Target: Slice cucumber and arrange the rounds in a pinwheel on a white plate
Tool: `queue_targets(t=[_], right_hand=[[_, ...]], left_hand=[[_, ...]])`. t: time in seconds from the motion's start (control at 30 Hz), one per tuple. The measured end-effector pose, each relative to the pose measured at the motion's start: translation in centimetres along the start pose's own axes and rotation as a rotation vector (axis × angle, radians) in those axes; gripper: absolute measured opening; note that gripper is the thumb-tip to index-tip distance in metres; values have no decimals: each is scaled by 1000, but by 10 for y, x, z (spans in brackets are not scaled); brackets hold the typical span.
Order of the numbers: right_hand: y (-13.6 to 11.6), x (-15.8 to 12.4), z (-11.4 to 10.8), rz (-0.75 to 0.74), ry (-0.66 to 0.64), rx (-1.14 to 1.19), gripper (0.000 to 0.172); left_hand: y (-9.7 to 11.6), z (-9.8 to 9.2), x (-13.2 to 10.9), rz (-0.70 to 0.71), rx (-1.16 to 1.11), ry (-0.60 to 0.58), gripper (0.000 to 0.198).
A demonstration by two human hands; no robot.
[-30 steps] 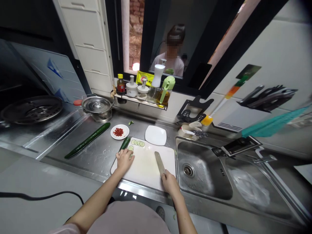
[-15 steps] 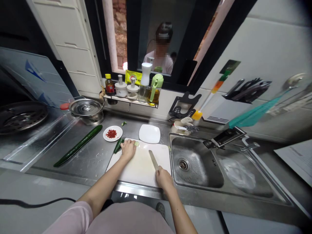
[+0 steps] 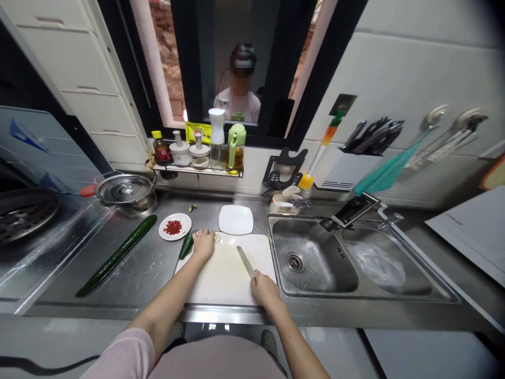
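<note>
My left hand [image 3: 203,245] is curled over the upper left part of the white cutting board [image 3: 221,287], with its fingers closed on a piece of cucumber mostly hidden beneath them. A pale round cut face of cucumber [image 3: 216,238] shows at the fingertips. Just left of that hand, a short dark green cucumber piece [image 3: 185,246] lies at the board's left edge. In my right hand [image 3: 265,288] is the handle of a kitchen knife [image 3: 245,261], its blade slanting up and left over the board, apart from the cucumber.
A whole cucumber [image 3: 118,255] lies on the steel counter at left. Beyond the board stand a plate of red chopped pieces [image 3: 185,221] and a square white plate [image 3: 235,220]. A double sink [image 3: 315,279] adjoins at right; a lidded pot [image 3: 126,192] stands at back left.
The camera view has turned and shifted a little, so the scene sits differently in the frame. Both hands, the knife and the cucumber pieces keep nearly the same places on the board.
</note>
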State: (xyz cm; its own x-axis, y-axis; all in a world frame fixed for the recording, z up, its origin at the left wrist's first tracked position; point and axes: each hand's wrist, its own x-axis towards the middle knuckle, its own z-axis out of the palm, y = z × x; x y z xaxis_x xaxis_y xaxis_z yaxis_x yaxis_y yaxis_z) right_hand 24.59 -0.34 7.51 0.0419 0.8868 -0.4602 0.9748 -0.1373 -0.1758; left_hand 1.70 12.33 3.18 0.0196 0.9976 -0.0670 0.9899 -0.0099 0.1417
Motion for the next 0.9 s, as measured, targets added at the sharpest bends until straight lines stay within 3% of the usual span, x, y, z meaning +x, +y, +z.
queue_targets(t=[0.3, 0.57, 0.77, 0.9], right_hand=[[-1, -3, -5, -8, -19, 5, 34], [-1, -3, -5, -7, -20, -2, 31], [-2, -1, -4, -5, -25, -10, 33], [-3, -2, -4, -9, -36, -30, 33]], left_hand=[[7, -16, -2, 111, 6, -14, 33], [19, -24, -16, -46, -260, -45, 19], [20, -17, -33, -130, -528, -229, 19], [14, -6, -40, -78, -443, -204, 18]])
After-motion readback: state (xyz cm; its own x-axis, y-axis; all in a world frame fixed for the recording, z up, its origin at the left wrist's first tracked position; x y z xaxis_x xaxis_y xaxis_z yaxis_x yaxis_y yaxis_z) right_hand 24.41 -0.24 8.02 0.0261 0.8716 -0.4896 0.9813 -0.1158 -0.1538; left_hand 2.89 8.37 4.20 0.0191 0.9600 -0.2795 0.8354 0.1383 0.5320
